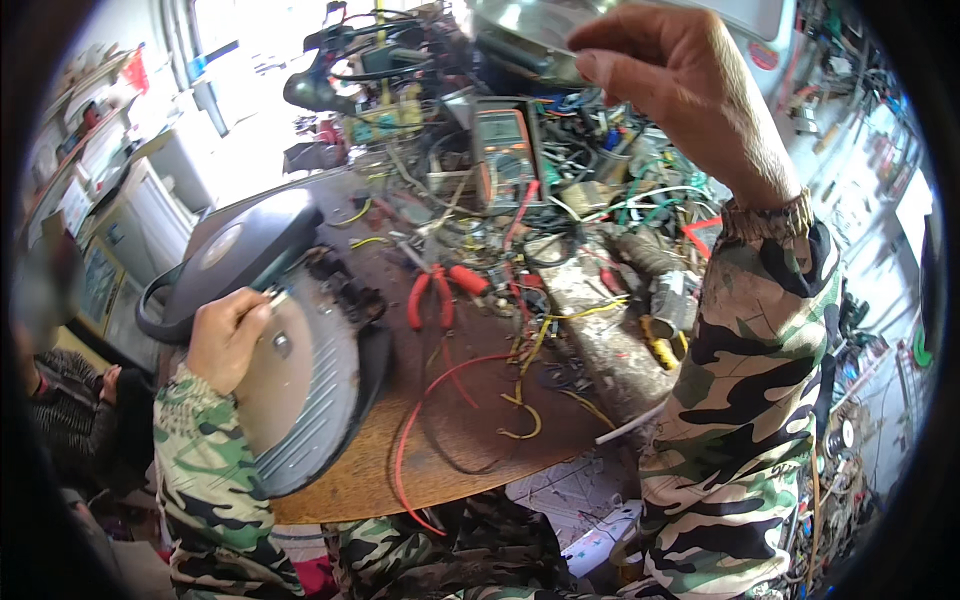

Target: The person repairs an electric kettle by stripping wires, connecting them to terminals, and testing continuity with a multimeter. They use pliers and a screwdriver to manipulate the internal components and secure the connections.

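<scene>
A round appliance plate (305, 400), grey with ridges along one side, lies tilted at the table's left, a dark hinge fitting (345, 285) on its back. My left hand (230, 338) grips this plate at its upper left, fingers curled. Behind it rests the grey, domed cover (245, 245) with a looped handle. My right hand (680, 100) is raised at the top right, thumb and fingers curved but apart, near a shiny metal object (525, 25). Red-handled pliers (430, 295) and loose red and yellow wires lie right of the plate.
A cluttered heap of cables (615, 170) surrounds a multimeter (503, 150) at the back. A dirty, long pale piece (595, 340) lies at the right of the wooden table (340, 480). Another person (70, 410) is at the far left. Shelves and appliances line the left wall.
</scene>
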The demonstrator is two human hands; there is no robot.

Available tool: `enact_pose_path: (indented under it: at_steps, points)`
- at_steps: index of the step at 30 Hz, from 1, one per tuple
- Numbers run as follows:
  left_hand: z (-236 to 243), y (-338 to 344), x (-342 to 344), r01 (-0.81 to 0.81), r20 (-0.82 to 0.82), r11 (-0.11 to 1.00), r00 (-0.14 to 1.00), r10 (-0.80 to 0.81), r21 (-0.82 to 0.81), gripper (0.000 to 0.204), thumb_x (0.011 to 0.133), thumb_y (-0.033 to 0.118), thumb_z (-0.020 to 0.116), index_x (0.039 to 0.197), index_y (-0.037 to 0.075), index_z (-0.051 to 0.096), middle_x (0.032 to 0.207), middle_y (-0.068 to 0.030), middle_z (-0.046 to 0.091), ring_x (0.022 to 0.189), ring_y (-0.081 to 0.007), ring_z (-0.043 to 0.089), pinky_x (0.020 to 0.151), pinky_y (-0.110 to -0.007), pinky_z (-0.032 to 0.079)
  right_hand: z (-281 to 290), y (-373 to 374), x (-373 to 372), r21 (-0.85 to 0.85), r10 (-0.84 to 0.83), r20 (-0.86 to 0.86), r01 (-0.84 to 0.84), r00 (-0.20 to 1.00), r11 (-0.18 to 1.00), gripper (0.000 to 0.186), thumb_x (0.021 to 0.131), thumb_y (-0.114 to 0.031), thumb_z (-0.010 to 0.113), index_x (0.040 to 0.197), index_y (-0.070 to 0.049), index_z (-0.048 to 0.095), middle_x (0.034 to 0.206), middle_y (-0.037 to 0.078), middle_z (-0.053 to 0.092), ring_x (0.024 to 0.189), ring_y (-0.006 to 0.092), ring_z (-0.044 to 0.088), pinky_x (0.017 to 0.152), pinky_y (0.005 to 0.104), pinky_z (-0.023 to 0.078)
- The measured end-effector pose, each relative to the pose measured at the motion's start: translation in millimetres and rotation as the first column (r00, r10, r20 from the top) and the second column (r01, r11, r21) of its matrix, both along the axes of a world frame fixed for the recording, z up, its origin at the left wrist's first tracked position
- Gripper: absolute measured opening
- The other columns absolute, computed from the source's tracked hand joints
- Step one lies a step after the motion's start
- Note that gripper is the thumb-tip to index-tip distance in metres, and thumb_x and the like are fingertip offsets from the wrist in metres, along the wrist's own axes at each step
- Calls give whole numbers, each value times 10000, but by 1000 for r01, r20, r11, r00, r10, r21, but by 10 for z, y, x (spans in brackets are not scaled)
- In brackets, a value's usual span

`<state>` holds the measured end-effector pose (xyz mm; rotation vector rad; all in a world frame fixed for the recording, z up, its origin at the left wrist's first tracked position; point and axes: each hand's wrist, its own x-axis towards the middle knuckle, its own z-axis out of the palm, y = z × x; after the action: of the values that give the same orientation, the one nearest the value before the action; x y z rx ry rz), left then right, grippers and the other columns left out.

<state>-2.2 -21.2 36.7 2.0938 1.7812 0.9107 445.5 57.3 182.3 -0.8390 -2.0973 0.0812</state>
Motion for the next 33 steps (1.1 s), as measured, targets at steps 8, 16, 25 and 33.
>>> enact_pose_path:
  at_steps: [8,16,25,33]
  points:
    - [-176,303,141,35,53,999,998,-35,-8,192,954,126,602,920,-50,669,706,-42,603,669,-99,549,633,-297,459,-38,-477,1017,-50,-354,98,360,930,932,230,923,-145,712,1055,39,749,836,72,742,746,100,676,691,277,559]
    - [-292,334,-14,57,-34,997,998,-55,43,190,956,124,584,872,-42,624,689,-45,548,682,-122,508,644,-323,432,538,-1213,667,-100,-612,105,620,784,778,226,883,-89,744,1075,28,767,925,136,775,747,157,721,686,287,596]
    - [-299,390,26,158,-107,980,984,-145,124,215,967,131,587,845,-46,579,701,-166,569,652,-253,553,651,-402,442,796,-2074,1054,76,-679,47,675,733,734,197,973,-130,678,1114,-9,741,918,95,715,769,150,664,717,280,541]
    - [-468,500,-45,198,-140,948,976,-167,250,183,971,100,553,860,-46,559,731,-175,579,660,-283,556,633,-414,422,695,-3001,1329,552,-380,-495,620,782,557,397,1045,-153,575,671,-82,463,618,-30,320,507,89,268,478,265,242]
